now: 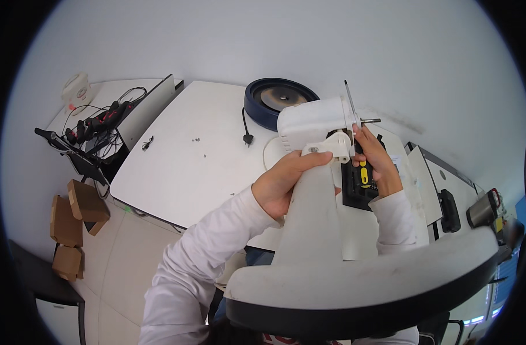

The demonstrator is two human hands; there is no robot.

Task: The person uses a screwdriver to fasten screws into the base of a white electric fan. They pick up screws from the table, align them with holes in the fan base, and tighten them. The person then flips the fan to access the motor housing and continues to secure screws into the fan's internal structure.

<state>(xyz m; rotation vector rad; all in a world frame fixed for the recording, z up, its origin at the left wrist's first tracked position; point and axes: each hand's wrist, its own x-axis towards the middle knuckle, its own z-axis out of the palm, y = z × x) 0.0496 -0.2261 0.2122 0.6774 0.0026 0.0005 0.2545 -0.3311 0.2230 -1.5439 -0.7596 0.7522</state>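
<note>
The fan (311,213) is off-white and bladeless, its surface dull and a little scuffed. At its far end is a rounded motor housing (312,119) with slots low on its left side and a thin metal shaft (371,121) sticking out to the right. A white hinge (339,145) joins the housing to a broad, tapering neck, which widens toward the wearer into a long curved base (355,282) with a black underside.

The fan lies tipped over, motor toward the far side of the white table (171,149) and base nearest the wearer, past the table's near edge. The left hand (279,183) is closed around the top of the neck, thumb laid across it just below the hinge. The right hand (379,156) is on the other side of the hinge, fingers curled around a screwdriver (349,98) whose shaft points up past the front of the housing. Below that hand sits a black case (350,192) with a black-and-yellow tool (364,173) in it.

A white container (76,89) at far left carries a small red mark, and red lettering shows on the wearer's shirt; both are too small or cut off to read.
</note>
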